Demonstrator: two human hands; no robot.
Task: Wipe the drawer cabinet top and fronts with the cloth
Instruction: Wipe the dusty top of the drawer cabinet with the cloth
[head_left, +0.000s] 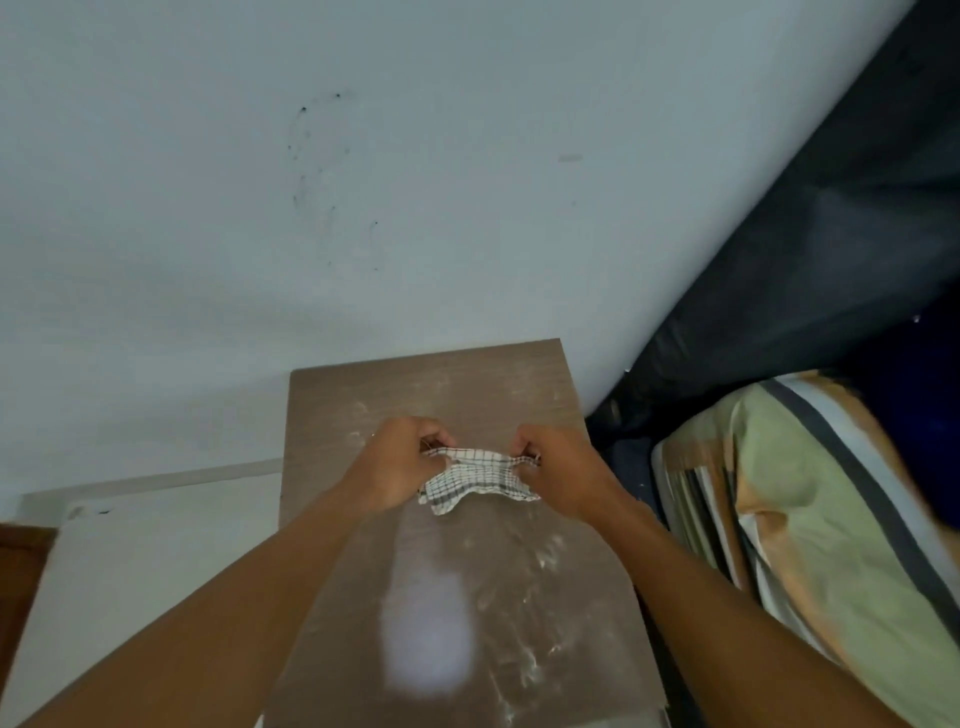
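The drawer cabinet's brown wood-grain top (426, 384) runs from the wall toward me, streaked with pale dust and smears. A small white cloth with a dark check pattern (475, 480) hangs stretched above the middle of the top. My left hand (400, 467) pinches its left end and my right hand (561, 470) pinches its right end. The cloth sags between them, held a little above the wood. The drawer fronts are out of sight below the frame.
A pale blue-grey wall (363, 182) with dark specks stands behind the cabinet. A white surface (140, 561) adjoins the cabinet on the left. On the right lie a dark padded headboard (831, 234) and a striped green-and-orange pillow (810, 519).
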